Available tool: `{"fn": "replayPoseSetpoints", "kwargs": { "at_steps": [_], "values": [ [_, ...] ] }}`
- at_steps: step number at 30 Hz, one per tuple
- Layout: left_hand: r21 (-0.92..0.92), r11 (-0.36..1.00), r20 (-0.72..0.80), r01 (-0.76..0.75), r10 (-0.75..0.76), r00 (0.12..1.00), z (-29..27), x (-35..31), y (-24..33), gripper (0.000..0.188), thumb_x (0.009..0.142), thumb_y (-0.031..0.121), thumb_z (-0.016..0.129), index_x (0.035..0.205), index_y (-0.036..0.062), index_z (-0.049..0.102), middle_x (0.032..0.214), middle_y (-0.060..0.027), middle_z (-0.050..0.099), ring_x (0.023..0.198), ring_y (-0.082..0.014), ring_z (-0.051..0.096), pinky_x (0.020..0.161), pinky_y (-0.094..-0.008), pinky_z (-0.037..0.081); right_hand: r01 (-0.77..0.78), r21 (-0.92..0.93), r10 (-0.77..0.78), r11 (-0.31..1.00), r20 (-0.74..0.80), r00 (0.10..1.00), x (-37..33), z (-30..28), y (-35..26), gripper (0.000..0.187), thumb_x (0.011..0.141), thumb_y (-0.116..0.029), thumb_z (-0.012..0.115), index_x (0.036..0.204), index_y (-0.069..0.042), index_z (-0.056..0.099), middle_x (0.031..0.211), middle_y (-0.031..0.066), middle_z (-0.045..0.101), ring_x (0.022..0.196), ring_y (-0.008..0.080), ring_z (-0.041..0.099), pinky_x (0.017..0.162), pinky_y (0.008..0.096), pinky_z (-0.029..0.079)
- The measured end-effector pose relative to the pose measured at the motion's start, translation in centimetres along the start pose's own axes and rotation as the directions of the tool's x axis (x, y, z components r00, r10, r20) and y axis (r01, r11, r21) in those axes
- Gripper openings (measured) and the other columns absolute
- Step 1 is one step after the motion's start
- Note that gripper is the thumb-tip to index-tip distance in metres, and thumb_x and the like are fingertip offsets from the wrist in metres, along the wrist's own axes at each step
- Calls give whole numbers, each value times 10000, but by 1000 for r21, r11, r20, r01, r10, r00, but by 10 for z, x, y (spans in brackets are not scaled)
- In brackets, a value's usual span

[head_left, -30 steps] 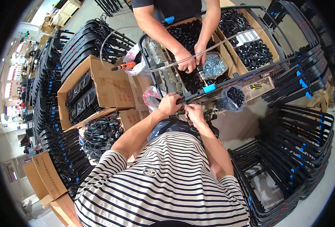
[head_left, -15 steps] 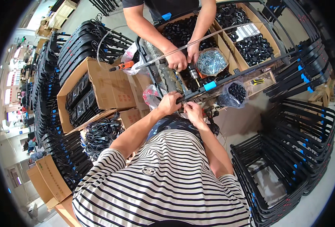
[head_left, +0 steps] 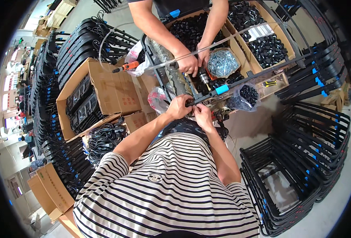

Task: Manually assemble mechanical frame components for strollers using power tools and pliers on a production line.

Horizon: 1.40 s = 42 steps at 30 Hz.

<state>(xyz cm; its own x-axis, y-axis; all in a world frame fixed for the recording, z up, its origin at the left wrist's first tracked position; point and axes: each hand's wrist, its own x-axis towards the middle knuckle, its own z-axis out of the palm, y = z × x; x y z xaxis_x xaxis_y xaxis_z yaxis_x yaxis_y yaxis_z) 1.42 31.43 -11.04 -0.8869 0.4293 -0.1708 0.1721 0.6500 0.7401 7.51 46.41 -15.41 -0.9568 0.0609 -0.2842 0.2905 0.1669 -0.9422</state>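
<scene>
My left hand (head_left: pixel 179 106) is closed on the near left corner of a black tubular frame (head_left: pixel 239 81), the fingers curled over the rail in front of my waist. My right hand (head_left: pixel 202 115) is just beside it, thumb and fingertips drawn together at the underside of that same corner; whatever they pinch is hidden by my own fingers, so I cannot tell if they are clamped on a small part or on the rail itself. The frame lies over an open parts bench, its near rail running away to my right past a wrap of blue tape (head_left: pixel 221 89). Across from me a co-worker's right hand (head_left: pixel 187 64) and left hand (head_left: pixel 203 56) hold a power driver (head_left: pixel 203 75), its bit pointing down near the rail, close to the tape. Beside the driver sits a small carton of silver screws (head_left: pixel 223 63), and farther right is a compartment of black knobs (head_left: pixel 267 48). A clear plastic bag of small black parts (head_left: pixel 248 97) is just outside the near rail, near a small yellow tool (head_left: pixel 269 83). To my left stands an open cardboard box (head_left: pixel 118 85), with a tangle of black cables (head_left: pixel 104 141) nearer me.
</scene>
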Motion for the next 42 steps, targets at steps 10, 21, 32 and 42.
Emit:
{"fn": "replayPoseSetpoints", "kwargs": {
  "at_steps": [10, 21, 32, 42],
  "values": [
    [-59, 997, 73, 43, -39, 997, -8, 5, 1, 414, 710, 153, 658, 1082, -29, 653, 930, -227, 677, 868, -344, 674, 800, -400, 530, -108, -33, 104, 994, -103, 989, 1, 13, 7, 188, 854, -129, 645, 805, 47, 598, 681, 151, 629, 621, 250, 624, 582, 366, 473],
    [2, 997, 153, 77, -76, 985, -7, 28, -21, 254, 789, 226, 659, 943, 37, 732, 860, -216, 689, 839, -356, 684, 768, -411, 539, -109, 381, 134, 918, -40, 990, -8, 13, 21, 88, 912, -8, 581, 997, 3, 558, 778, 83, 670, 583, 108, 596, 493, 230, 442],
    [-77, 984, 80, 159, -153, 985, -45, 45, -40, 233, 754, 203, 720, 892, 16, 727, 824, -215, 688, 804, -352, 688, 724, -406, 536, -44, -472, 33, 880, -32, 999, -70, -31, -12, 272, 786, -170, 720, 939, 4, 578, 786, 196, 660, 701, 327, 663, 667, 413, 512],
    [-48, 986, 48, 160, -158, 986, -45, 76, -59, 235, 739, 186, 730, 893, 8, 727, 840, -231, 683, 804, -387, 679, 734, -428, 543, -124, -674, 155, 728, -14, 988, -64, -25, -5, 173, 810, -154, 645, 945, -45, 651, 762, 210, 635, 791, 429, 615, 729, 484, 492]
  ]
}}
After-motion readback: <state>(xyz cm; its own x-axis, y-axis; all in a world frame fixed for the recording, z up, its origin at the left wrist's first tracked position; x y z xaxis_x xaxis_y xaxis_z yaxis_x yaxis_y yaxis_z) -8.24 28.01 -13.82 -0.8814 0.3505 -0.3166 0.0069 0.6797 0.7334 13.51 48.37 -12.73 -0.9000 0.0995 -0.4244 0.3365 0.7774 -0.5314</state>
